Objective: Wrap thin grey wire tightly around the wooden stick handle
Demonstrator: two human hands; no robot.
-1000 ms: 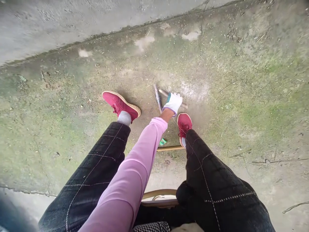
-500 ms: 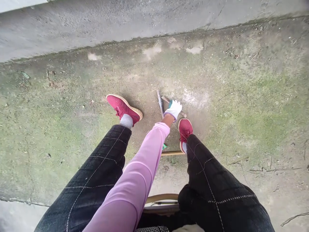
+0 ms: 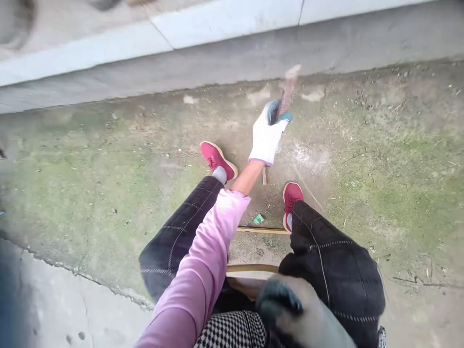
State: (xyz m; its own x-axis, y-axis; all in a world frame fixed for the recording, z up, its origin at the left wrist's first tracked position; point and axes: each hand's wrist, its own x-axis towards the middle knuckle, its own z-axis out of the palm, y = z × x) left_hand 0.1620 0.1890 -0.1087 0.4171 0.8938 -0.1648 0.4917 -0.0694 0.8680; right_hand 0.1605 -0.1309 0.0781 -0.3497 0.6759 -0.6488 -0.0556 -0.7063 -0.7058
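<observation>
My left hand (image 3: pixel 266 135), in a white glove with teal fingertips and a pink sleeve, is raised above the ground between my feet. It is closed round a stick-like tool (image 3: pixel 288 84) whose upper end is blurred by motion; a short stub shows below the glove. My right hand (image 3: pixel 297 314), in a dark grey glove, is a blur at the bottom edge over my right thigh. Its fingers cannot be made out. My red shoes (image 3: pixel 217 159) (image 3: pixel 292 193) rest on the dirty concrete.
A thin wooden strip (image 3: pixel 263 230) and a small green scrap (image 3: pixel 258 219) lie by my right foot. A curved seat rim (image 3: pixel 250 268) shows between my legs. A pale kerb or wall base (image 3: pixel 217 29) runs along the top. Mossy concrete (image 3: pixel 398 193) spreads to the right.
My left hand has lifted from the ground and swung up and to the right with the tool. The view has tilted up, and my right hand has come into view at the bottom.
</observation>
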